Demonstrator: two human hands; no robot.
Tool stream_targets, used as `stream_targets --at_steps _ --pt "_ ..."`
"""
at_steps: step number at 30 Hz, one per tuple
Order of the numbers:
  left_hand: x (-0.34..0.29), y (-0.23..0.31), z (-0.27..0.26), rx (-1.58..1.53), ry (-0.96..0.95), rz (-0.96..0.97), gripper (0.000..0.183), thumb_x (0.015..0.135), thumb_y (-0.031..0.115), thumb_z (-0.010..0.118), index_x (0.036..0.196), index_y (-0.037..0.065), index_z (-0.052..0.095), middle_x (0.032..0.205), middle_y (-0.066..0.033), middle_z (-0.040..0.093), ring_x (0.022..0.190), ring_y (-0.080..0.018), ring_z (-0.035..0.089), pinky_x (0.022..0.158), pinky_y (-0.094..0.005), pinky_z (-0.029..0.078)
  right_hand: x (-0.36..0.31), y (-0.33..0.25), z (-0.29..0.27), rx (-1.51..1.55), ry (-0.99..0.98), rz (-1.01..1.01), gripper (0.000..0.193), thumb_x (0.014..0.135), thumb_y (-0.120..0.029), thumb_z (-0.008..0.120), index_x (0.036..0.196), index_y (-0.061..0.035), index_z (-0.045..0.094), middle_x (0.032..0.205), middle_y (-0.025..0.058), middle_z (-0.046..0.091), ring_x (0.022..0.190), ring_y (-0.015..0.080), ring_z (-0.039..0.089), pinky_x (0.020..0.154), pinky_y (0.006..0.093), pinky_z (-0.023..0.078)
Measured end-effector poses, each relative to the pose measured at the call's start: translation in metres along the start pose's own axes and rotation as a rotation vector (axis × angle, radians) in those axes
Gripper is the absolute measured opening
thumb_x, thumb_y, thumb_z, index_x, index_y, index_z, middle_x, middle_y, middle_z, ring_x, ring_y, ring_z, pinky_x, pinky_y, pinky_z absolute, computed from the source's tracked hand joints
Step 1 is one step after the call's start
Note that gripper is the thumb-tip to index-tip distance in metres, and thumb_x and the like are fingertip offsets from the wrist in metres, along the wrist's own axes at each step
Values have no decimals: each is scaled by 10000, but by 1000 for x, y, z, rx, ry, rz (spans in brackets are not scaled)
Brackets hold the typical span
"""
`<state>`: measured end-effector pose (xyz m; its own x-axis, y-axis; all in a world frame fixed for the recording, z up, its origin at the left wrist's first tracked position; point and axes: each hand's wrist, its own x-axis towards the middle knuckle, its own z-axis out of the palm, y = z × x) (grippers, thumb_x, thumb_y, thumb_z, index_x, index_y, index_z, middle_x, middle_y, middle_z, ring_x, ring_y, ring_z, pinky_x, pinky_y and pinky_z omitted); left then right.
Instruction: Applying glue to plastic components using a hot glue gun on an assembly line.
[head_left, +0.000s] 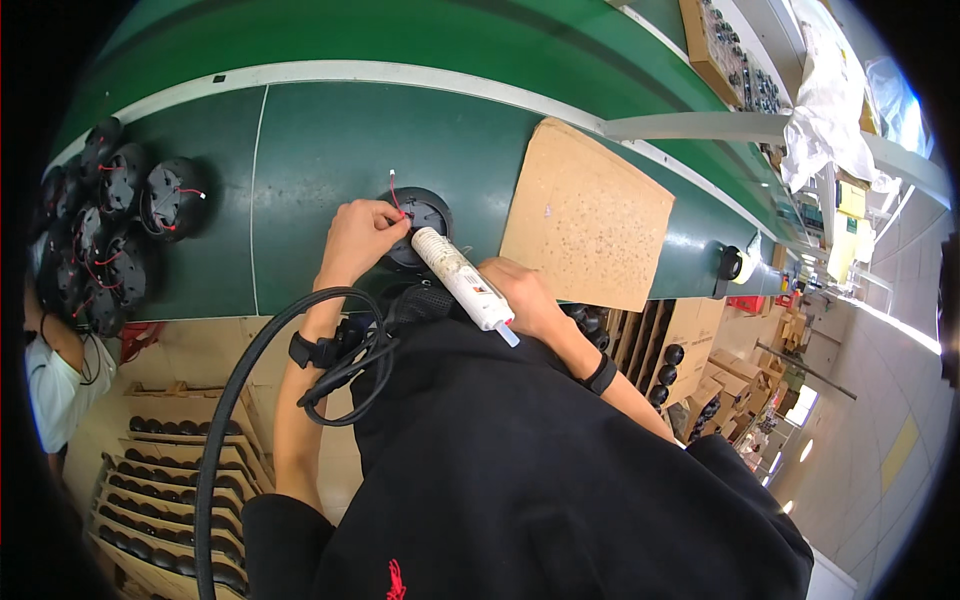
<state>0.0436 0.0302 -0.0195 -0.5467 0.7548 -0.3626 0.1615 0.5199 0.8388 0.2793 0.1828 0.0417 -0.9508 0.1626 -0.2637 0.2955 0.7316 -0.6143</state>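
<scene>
A round black plastic housing (pixel 436 208) lies on the green bench in front of me. A thin red wire (pixel 393 190) with a small white connector stands up from it. My left hand (pixel 362 238) is closed, thumb and fingertips pinched at the wire's base over the housing. My right hand (pixel 524 296) grips a white sealant cartridge (pixel 462 278) from its right side, the fingers partly hidden behind it. The cartridge lies tilted across the housing's near edge, its translucent nozzle (pixel 509 334) pointing toward my body.
Several similar black housings with red wires (pixel 122 190) are piled at the left. A brown cardboard sheet (pixel 590 215) lies right of my hands. A black cable (pixel 225 400) loops past my left forearm. Another person's arm (pixel 62 345) shows at the far left. Racks of black parts (pixel 170 500) stand below.
</scene>
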Motion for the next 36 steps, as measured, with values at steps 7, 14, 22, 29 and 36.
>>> stream_targets --at_steps 7,14,22,29,36 --pt "-17 -24 2 -202 19 39 176 831 154 774 895 -10 756 701 -41 689 598 -76 552 582 -249 454 -7 13 -3 96 108 -54 310 728 -156 732 976 -4 625 919 180 638 905 377 644 752 446 526" --pt "-17 -27 10 -273 77 100 170 834 148 784 907 -4 768 713 -18 689 627 -55 561 589 -238 449 -16 22 -20 198 -66 -136 271 749 -134 718 961 17 645 873 181 660 774 378 643 699 404 525" --pt "-2 -21 22 -381 103 67 167 826 155 807 885 0 782 662 6 670 593 -34 534 553 -220 415 -9 6 -16 92 -109 -34 284 732 -168 705 929 -6 580 886 180 624 891 390 614 759 454 508" --pt "0 -24 23 -344 91 60 165 830 155 806 884 1 784 660 6 673 588 -28 519 540 -216 398 -6 1 -17 68 -120 -6 265 745 -161 706 918 -9 575 880 177 619 894 394 614 755 463 506" --pt "3 -21 21 -329 79 64 172 832 162 799 888 1 782 659 6 675 589 -28 521 546 -220 404 -5 1 -18 58 -129 11 249 748 -172 693 891 -19 557 859 187 612 880 412 614 730 479 496"
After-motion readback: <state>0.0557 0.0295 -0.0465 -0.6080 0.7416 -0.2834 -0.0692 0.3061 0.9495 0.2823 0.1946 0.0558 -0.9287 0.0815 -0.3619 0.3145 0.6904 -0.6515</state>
